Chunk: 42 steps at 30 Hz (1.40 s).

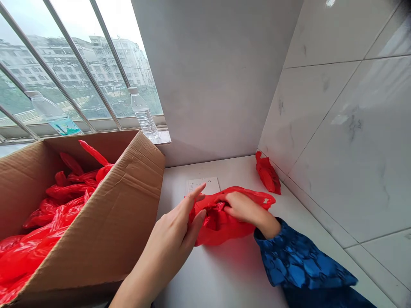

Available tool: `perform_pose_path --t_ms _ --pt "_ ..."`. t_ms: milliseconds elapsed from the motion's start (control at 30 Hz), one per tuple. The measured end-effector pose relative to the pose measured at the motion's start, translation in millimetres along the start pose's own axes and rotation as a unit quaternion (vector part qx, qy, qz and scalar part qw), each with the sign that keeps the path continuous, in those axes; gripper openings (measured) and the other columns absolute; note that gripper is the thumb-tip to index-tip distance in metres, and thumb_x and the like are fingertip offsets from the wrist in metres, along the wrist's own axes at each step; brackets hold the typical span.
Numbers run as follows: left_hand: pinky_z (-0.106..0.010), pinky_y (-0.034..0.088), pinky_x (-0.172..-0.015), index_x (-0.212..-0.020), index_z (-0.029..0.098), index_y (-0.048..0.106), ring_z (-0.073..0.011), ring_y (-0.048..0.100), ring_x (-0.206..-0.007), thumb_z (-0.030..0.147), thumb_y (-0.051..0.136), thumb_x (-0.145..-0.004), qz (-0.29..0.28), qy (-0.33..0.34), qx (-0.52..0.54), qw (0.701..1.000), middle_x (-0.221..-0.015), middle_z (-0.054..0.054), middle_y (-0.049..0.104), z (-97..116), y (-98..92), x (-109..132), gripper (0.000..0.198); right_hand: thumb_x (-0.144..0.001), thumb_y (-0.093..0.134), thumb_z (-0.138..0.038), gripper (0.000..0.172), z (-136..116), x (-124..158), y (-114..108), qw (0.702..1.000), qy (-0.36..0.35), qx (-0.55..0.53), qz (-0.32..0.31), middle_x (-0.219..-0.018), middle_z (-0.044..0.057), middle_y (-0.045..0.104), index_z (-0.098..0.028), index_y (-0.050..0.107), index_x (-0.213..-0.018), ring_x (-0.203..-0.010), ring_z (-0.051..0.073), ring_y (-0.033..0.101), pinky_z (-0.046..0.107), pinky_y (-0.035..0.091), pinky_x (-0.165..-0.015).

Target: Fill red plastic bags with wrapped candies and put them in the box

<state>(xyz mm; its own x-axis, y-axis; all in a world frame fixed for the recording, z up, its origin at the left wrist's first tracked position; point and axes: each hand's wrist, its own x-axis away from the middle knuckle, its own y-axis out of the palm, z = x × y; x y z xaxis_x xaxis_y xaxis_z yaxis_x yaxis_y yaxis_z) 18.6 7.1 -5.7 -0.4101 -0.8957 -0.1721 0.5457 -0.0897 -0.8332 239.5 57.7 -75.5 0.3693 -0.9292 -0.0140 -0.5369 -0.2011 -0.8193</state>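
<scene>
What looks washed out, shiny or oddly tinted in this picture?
In the head view: the sky outside the window is nearly white; highlights glint on the wall tiles and the red bags in the box; a reddish tint colours the table in front of the large red bag.

box point(128, 222) left of the bag point(212, 234), bundles point(66, 192) in the box, bottles point(144, 115) behind it by the window point(80, 51). bag on the table point(231, 280), card point(208, 185) just behind it, packet point(268, 174) farther right, beside the wall point(330, 111).

Right sleeve point(305, 259): shiny blue, dark-edged patch pattern, wide loose cuff point(263, 246); darker navy fabric point(321, 297) below. Right hand point(239, 206) bare. Left hand point(173, 231) bare, visible forearm point(141, 280) mostly too.
</scene>
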Motion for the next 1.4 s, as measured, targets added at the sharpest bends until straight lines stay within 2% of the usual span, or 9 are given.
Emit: perform_pose_path --t_ms 167,267,367,600,867,967,1067,1233,1400 --pt "-0.028 0.054 -0.067 -0.148 0.035 0.039 -0.0209 0.073 -0.092 0.04 0.039 -0.106 -0.005 0.0 -0.005 1.0 -0.13 -0.006 0.069 0 2.2 -3 0.043 -0.086 0.071 -0.023 0.048 -18 26 -40 0.969 -0.131 -0.204 -0.058 -0.123 0.004 0.073 -0.024 0.066 -0.133 -0.102 0.02 0.069 0.027 0.054 -0.083" --pt "-0.028 0.053 -0.066 -0.139 0.032 0.048 -0.0203 0.073 -0.086 0.044 0.04 -0.105 -0.012 -0.011 0.013 1.0 -0.117 -0.005 0.073 -1 5.2 -5 0.037 -0.088 0.075 -0.034 0.053 -25 35 -46 0.954 -0.161 -0.247 -0.056 -0.132 0.004 0.068 -0.027 0.062 -0.139 -0.111 0.021 0.067 0.029 0.054 -0.088" --pt "-0.027 0.053 -0.063 -0.132 0.031 0.053 -0.0178 0.072 -0.075 0.045 0.044 -0.103 -0.02 -0.023 0.048 0.998 -0.107 -0.003 0.074 -2 7.4 -7 0.033 -0.093 0.067 -0.025 0.047 -30 38 -44 0.952 -0.182 -0.24 -0.045 -0.13 0.004 0.069 -0.029 0.061 -0.14 -0.11 0.019 0.067 0.027 0.054 -0.083" --pt "-0.023 0.051 -0.058 -0.134 0.03 0.05 -0.0139 0.065 -0.063 0.039 0.05 -0.101 -0.024 -0.027 0.114 0.993 -0.089 0.001 0.07 -4 10.7 -13 0.034 -0.092 0.065 -0.02 0.06 -32 41 -42 0.962 -0.133 -0.237 -0.032 -0.139 0.005 0.065 -0.031 0.049 -0.149 -0.115 0.02 0.066 0.024 0.055 -0.073" --pt "-0.021 0.05 -0.055 -0.143 0.032 0.045 -0.0109 0.059 -0.058 0.033 0.048 -0.102 0.007 -0.015 0.175 0.984 -0.086 0.003 0.065 -3 8.8 -11 0.041 -0.091 0.07 -0.031 0.075 -29 39 -39 0.962 -0.096 -0.251 -0.04 -0.107 0.003 0.074 -0.03 0.033 -0.157 -0.093 0.018 0.068 0.025 0.051 -0.066" --pt "-0.02 0.048 -0.055 -0.142 0.031 0.046 -0.0097 0.058 -0.056 0.032 0.048 -0.102 0.037 -0.011 0.17 0.985 -0.085 0.004 0.066 -1 7.3 -11 0.04 -0.092 0.07 -0.042 0.057 -27 38 -41 0.961 -0.06 -0.268 -0.042 -0.097 0.003 0.074 -0.025 0.052 -0.144 -0.088 0.019 0.069 0.027 0.052 -0.071" --pt "-0.02 0.047 -0.053 -0.141 0.03 0.048 -0.0095 0.057 -0.055 0.033 0.049 -0.102 0.05 -0.005 0.169 0.984 -0.086 0.003 0.067 -1 7.5 -12 0.04 -0.1 0.058 -0.041 0.025 -26 38 -42 0.953 -0.064 -0.294 -0.044 -0.091 0.003 0.074 -0.019 0.07 -0.102 -0.083 0.017 0.069 0.027 0.053 -0.073" --pt "-0.021 0.046 -0.055 -0.135 0.026 0.055 -0.0115 0.059 -0.061 0.039 0.051 -0.101 0.038 -0.008 0.178 0.983 -0.088 0.0 0.069 -7 8.5 -13 0.036 -0.103 0.053 -0.037 0.031 -27 38 -43 0.946 -0.079 -0.314 -0.022 -0.082 0.001 0.07 -0.018 0.065 -0.081 -0.075 0.014 0.067 0.024 0.051 -0.069" --pt "-0.021 0.038 -0.051 -0.093 0.019 0.068 -0.0113 0.051 -0.057 0.045 0.055 -0.099 0.026 -0.02 0.173 0.984 -0.069 0.001 0.065 -11 8.4 -14 0.029 -0.102 0.055 -0.033 0.029 -29 40 -46 0.956 -0.103 -0.275 -0.011 -0.078 0.0 0.069 -0.018 0.065 -0.079 -0.074 0.013 0.064 0.022 0.045 -0.064"
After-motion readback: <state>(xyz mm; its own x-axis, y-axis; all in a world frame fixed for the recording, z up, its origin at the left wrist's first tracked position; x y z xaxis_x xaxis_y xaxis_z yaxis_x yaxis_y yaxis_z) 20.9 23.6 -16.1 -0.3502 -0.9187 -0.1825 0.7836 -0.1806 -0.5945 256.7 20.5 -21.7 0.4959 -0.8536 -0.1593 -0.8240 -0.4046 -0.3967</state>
